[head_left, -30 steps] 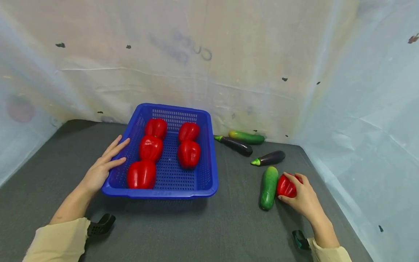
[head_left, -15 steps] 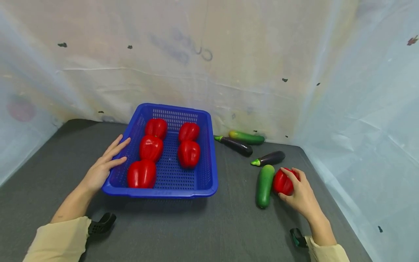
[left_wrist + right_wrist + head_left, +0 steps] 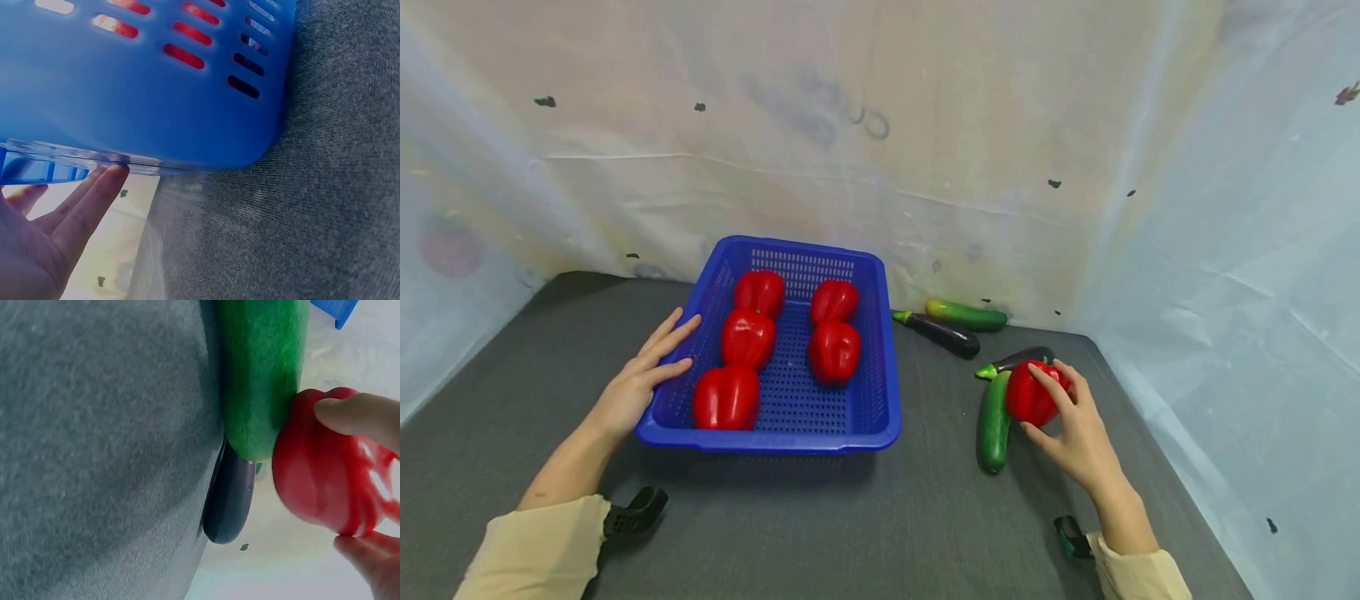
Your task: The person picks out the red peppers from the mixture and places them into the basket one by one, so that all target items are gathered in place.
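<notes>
My right hand grips a red bell pepper between thumb and fingers. In the right wrist view the bell pepper is raised off the grey cloth, beside a green cucumber. On the head view that cucumber lies just left of the pepper, which partly covers an eggplant. My left hand rests with spread, straight fingers on the left side of a blue basket. The left wrist view shows its fingertips against the basket wall. Several red bell peppers sit in two rows inside.
Against the back sheet lie another cucumber and a second eggplant, right of the basket. A pale sheet also walls the right side. Grey cloth covers the surface.
My right hand has moved up and left in the head view, lifting the bell pepper. The nearer cucumber has shifted left and tilted slightly. My left hand and the basket have hardly moved.
</notes>
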Demonstrator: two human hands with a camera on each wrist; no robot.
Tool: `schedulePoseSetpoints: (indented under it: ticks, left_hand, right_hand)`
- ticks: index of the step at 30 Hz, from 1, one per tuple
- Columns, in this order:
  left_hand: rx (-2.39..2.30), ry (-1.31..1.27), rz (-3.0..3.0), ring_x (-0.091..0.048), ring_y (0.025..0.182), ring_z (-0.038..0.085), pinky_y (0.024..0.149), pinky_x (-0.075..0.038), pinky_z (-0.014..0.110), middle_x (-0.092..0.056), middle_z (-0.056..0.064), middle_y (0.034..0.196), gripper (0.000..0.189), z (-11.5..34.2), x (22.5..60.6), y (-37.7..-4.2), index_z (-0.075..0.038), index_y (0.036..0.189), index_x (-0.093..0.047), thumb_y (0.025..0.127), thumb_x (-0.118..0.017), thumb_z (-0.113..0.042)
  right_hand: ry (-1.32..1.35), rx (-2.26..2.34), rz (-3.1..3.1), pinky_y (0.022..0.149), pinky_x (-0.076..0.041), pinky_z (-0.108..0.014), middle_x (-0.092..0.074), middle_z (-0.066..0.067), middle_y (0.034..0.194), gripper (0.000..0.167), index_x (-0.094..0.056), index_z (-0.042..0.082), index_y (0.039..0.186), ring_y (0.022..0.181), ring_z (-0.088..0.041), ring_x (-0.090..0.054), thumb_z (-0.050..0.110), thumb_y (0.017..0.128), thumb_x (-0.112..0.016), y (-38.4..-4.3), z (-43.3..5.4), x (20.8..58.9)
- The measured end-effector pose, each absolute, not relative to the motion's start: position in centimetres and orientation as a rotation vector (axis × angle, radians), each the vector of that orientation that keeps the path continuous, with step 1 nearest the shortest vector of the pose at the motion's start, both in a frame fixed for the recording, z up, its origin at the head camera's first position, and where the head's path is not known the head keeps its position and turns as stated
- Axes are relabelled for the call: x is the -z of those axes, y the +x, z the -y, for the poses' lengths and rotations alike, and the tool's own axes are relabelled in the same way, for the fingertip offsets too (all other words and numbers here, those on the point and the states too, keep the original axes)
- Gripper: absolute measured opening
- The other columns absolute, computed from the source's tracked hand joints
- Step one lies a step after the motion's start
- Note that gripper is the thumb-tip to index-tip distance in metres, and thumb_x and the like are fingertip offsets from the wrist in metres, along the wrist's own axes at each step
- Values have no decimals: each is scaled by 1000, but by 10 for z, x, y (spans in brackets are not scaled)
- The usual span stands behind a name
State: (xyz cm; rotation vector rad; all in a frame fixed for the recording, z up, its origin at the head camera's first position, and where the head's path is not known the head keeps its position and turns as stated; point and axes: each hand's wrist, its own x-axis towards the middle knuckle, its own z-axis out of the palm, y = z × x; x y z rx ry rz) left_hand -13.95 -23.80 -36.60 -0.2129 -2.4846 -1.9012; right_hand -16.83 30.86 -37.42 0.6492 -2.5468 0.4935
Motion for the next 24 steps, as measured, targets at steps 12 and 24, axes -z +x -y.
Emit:
schedulePoseSetpoints:
  ticks: [12,24]
  left_hand:
    - [1902,-207,2483,16,145,40,103,-6,76,13,1,162,51,236,364,-139,-20,153,-20,104,-31,-23]
    - [1918,-211,2475,16,145,40,103,-6,76,14,1,162,51,237,365,-138,-20,154,-20,104,-30,-23]
  right_hand:
    - [680,-513,2521,86,-48,-62,-33,-29,145,86,-47,7,140,131,-53,-30,0,63,-86,-172,-296,372]
    - [760,-545,2456,84,-51,-57,-34,-26,145,87,-47,7,140,128,-43,-37,0,62,-86,-175,-278,367]
